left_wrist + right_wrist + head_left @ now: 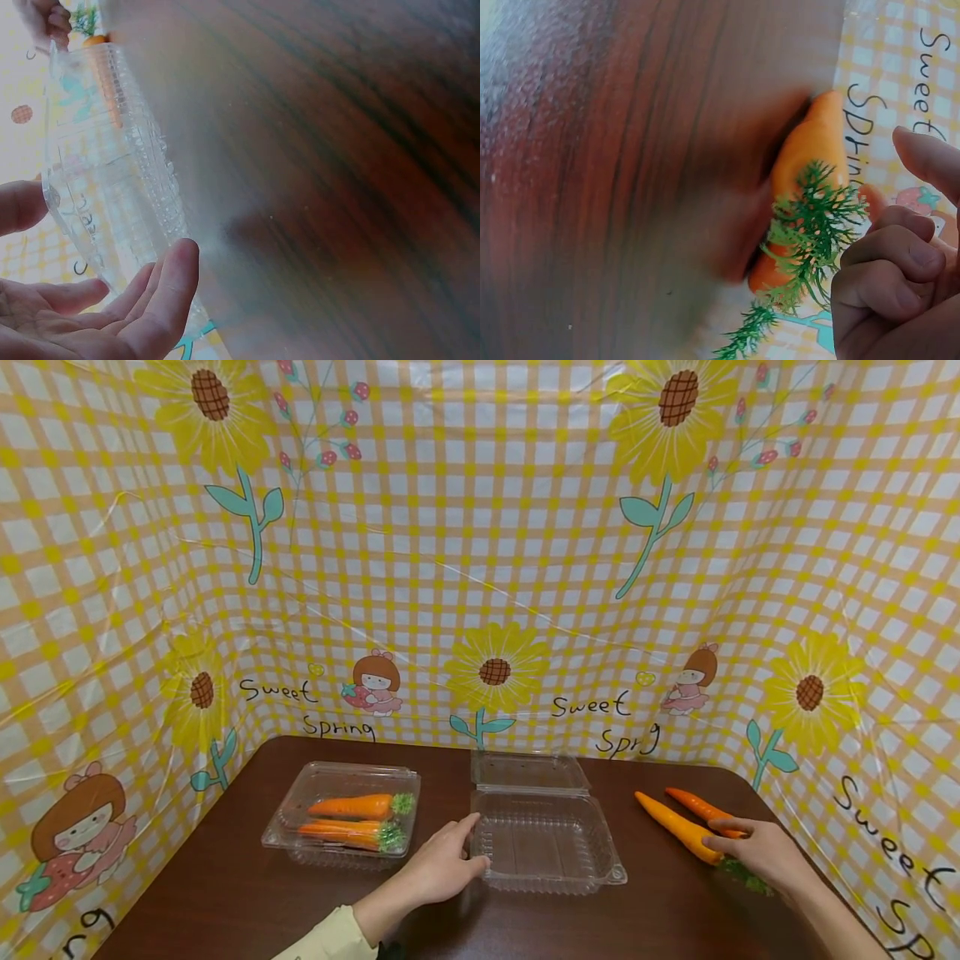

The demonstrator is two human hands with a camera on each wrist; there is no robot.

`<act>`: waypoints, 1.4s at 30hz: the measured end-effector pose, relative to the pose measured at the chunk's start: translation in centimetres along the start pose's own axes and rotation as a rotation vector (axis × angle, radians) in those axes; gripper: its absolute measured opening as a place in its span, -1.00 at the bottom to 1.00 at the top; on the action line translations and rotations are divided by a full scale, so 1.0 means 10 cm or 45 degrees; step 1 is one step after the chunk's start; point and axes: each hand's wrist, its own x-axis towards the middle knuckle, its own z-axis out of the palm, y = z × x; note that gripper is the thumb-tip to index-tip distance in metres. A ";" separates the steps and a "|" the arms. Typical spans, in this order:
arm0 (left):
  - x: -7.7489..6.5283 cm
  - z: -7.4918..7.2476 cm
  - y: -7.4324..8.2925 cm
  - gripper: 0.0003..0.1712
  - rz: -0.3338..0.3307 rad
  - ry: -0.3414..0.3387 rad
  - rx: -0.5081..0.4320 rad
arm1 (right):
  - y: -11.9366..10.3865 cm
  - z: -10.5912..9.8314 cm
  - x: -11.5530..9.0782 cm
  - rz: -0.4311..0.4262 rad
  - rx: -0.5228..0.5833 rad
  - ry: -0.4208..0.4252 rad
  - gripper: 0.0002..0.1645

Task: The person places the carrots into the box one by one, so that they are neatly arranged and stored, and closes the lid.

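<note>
An open clear plastic clamshell box (551,881) stands mid-table, its lid (528,771) folded back. My left hand (442,864) is at its left side, fingers extended and thumb apart, at the rim; in the left wrist view the fingers (169,292) lie beside the box wall. To the right lie two orange carrots with green leafy tops, a front carrot (675,827) and a back carrot (693,806). Over their leafy ends reaches my right hand (761,852), thumb and index finger spread; whether they touch the carrots is hard to tell.
A closed clear box (315,785) with several carrots (352,806) inside stands on the left of the dark brown table (600,931). A checked cloth (487,568) with sunflowers surrounds the table at the back and sides.
</note>
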 end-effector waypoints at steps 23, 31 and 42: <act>0.03 0.00 -0.04 -0.13 -0.027 -0.007 -0.043 | 0.17 0.13 0.09 -0.035 -0.122 0.042 -0.19; 0.03 0.01 -0.05 -0.11 -0.030 -0.007 -0.040 | 0.16 0.16 0.09 -0.061 -0.105 0.064 -0.55; 0.02 0.01 -0.07 -0.11 -0.032 -0.014 -0.035 | 0.17 0.16 0.10 -0.040 -0.073 0.024 -0.49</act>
